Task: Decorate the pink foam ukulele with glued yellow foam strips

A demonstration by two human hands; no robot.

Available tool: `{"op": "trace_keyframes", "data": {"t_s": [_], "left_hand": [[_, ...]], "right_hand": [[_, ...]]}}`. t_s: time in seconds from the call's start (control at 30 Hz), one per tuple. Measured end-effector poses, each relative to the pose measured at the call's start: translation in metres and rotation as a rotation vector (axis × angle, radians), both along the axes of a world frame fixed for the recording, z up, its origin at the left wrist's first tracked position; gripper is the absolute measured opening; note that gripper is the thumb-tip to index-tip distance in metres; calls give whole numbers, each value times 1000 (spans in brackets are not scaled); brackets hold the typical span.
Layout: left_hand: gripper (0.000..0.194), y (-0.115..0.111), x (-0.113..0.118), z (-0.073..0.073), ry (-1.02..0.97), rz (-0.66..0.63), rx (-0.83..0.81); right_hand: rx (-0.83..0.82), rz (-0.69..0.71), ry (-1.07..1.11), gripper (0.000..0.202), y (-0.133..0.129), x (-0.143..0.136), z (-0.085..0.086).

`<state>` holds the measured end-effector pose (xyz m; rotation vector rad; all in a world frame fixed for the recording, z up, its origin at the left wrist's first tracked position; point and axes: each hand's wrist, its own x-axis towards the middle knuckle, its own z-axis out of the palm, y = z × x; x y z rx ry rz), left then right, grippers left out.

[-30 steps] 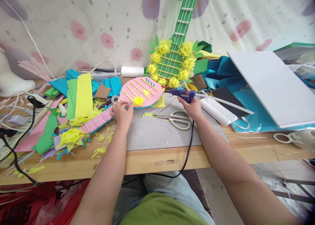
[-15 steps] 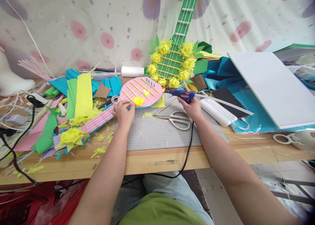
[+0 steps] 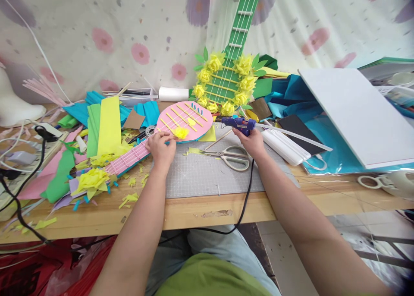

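Note:
My left hand (image 3: 161,148) rests over the pink paper guitar (image 3: 202,134) where its neck meets the round body. Its fingers are bent against the edge of the body, beside a small yellow paper flower (image 3: 181,132). Whether they pinch the guitar or a small piece is hidden. In my right hand (image 3: 254,141) is a blue glue gun (image 3: 239,123), its nozzle pointing left towards the guitar and a clear glue stick sticking out behind. A larger yellow flower (image 3: 93,179) lies by the end of the neck.
Scissors (image 3: 236,157) lie on the grey cutting mat (image 3: 197,186). A green guitar (image 3: 223,82) with yellow flowers leans at the back. Paper scraps (image 3: 131,199) cover the left side; a white board (image 3: 359,114) and white scissors handles are at the right. A black cord hangs over the table's front edge.

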<state>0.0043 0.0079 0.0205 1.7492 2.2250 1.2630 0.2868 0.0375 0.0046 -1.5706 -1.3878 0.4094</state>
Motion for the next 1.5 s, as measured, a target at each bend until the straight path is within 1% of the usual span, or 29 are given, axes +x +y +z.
{"op": "trace_keyframes", "data": {"t_s": [0.23, 0.53, 0.8, 1.1, 1.2, 1.3, 1.4, 1.5], "left_hand": [[17, 2, -2, -6, 36, -3, 47], [17, 1, -1, -4, 37, -26, 14], [17, 3, -1, -7, 45, -46, 16], [20, 3, -2, -6, 41, -44, 8], [27, 2, -3, -5, 33, -17, 36], [45, -1, -2, -2, 10, 3, 87], [63, -4, -2, 2, -39, -18, 149], [70, -4, -2, 1, -112, -53, 194]], "right_hand": [[-30, -23, -29, 44, 1, 1, -1], [29, 4, -14, 43, -1, 0, -1], [-5, -10, -20, 41, -2, -2, 3], [29, -9, -19, 43, -2, -1, 2], [18, -19, -24, 44, -2, 0, 2], [19, -25, -29, 46, -1, 0, 1], [35, -15, -32, 48, 0, 1, 0], [45, 4, -30, 48, 0, 0, 0]]}}
